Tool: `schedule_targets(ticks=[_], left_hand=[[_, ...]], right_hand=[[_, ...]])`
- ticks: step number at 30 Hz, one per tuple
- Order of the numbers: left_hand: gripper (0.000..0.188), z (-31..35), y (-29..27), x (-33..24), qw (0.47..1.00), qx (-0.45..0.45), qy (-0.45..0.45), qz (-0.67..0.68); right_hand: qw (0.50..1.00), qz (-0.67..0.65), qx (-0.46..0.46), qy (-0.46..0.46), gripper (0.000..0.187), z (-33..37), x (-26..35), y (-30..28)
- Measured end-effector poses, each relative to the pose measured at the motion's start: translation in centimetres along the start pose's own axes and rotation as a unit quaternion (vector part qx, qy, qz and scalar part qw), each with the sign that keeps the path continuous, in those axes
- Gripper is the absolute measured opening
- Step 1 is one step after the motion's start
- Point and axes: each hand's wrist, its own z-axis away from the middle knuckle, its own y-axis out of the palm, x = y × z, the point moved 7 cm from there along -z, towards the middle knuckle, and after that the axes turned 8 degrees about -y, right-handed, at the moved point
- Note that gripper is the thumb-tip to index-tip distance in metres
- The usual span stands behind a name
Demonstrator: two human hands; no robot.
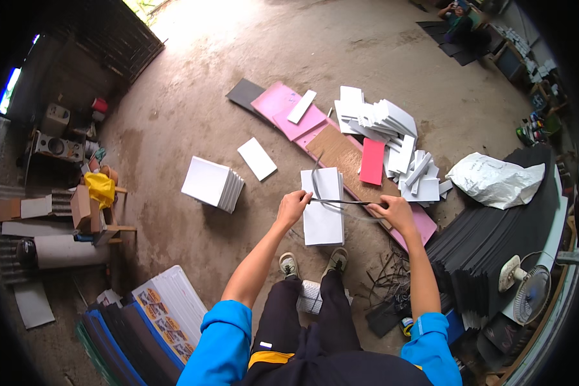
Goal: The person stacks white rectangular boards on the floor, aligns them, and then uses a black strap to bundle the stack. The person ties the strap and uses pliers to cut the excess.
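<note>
A thin dark strip (341, 201) is stretched between my two hands, its loose ends curling away. My left hand (293, 207) grips it on one side with closed fingers. On the other side my right hand (393, 211) pinches it, fingers also closed. Below the strip, in front of my feet, stands a stack of white rectangular boards (323, 225). Whether the strip touches this stack I cannot tell. Another stack of white boards (206, 180) stands to the left, and a single white board (257, 159) lies on the floor between and beyond them.
Pink boards (283, 109) and a brown board run diagonally behind the stack, with a red board (372, 161) and heaped white pieces (392, 122). At right are black sheets (482, 251), a white sack (495, 181) and a fan (532, 293). A person (458, 26) sits far right.
</note>
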Motion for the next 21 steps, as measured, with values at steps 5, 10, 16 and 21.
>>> schedule_targets(ticks=[5,10,16,21], left_hand=[[0.036,-2.2,-0.2,0.0,1.000,0.026,0.006,-0.016],[0.036,-3.9,1.5,-1.6,0.989,0.096,0.102,-0.035],[0.035,-3.6,2.4,-3.7,0.962,0.211,0.170,-0.032],[0.033,-3.5,3.5,-4.5,0.943,0.257,0.190,-0.094]], right_hand=[[0.984,0.087,-0.123,0.092,0.048,5.8,-6.0,-10.7],[0.958,0.114,-0.087,0.248,0.038,12.0,-7.1,-8.2],[0.941,0.176,-0.074,0.279,0.038,9.3,-3.0,2.3],[0.921,-0.336,-0.096,0.175,0.051,0.8,3.8,15.1]])
